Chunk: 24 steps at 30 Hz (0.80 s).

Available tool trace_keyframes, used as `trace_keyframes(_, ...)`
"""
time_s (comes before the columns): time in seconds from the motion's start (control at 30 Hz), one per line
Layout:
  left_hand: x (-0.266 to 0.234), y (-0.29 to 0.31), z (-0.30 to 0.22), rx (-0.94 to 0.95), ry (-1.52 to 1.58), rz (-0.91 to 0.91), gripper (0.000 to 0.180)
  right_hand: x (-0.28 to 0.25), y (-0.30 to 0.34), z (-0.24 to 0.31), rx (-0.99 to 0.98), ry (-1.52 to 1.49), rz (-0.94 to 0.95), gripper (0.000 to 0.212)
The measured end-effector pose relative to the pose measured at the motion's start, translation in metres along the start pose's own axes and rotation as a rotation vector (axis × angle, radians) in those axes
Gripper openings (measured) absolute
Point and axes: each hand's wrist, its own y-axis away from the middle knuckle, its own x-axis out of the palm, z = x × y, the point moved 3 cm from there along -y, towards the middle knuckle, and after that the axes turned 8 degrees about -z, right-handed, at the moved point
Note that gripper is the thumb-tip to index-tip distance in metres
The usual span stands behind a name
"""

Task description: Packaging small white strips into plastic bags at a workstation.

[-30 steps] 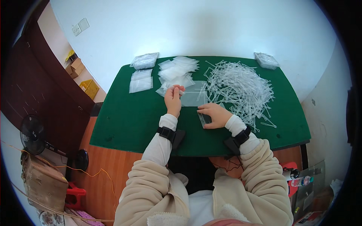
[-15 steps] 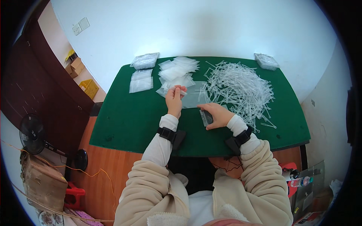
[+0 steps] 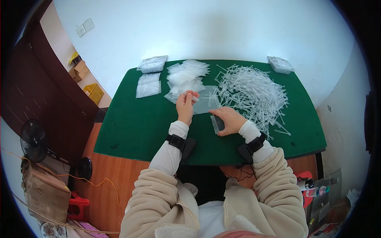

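My left hand (image 3: 185, 106) is closed in a pinch around a small clear plastic piece (image 3: 195, 99), partly hidden by the fingers. My right hand (image 3: 229, 120) curls over a small clear plastic bag (image 3: 216, 124) low over the table, thumb on its near side and fingers on its far side. Between and beyond the hands lies a larger clear sheet or bag (image 3: 204, 104), with a few thin clear sticks on its right part. A loose heap of clear plastic sticks with looped ends (image 3: 254, 91) spreads to the right of my right hand.
Loose flat clear bags (image 3: 186, 73) lie beyond my left hand. A row of overlapping bags (image 3: 149, 85) sits farther left. Filled packs stand at the back left (image 3: 152, 64) and back right (image 3: 281, 64) of the green table (image 3: 131, 127). A wall rises behind.
My left hand has shifted slightly right with the clear piece. My right hand keeps hold of the small bag, moving only a little.
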Motion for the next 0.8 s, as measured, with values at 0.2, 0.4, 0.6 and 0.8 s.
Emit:
trace_keyframes(0.2, 0.001, 0.001, -0.001, -0.013, 0.009, -0.001, 0.02, -0.007, -0.004, 0.008, -0.031, 0.007, -0.187, 0.071)
trace_keyframes(0.4, 0.012, 0.009, -0.009, -0.088, 0.128, 0.006, 0.02, -0.023, -0.003, 0.004, 0.105, 0.036, -0.622, 0.068)
trace_keyframes(0.6, 0.021, 0.018, -0.006, -0.144, 0.204, 0.1, 0.021, -0.018, -0.006, 0.002, 0.13, 0.032, -0.719, 0.061)
trace_keyframes(0.8, 0.036, 0.038, -0.004, -0.302, 0.192, 0.198, 0.02, -0.012, -0.009, 0.007, 0.076, 0.046, -0.781, 0.055)
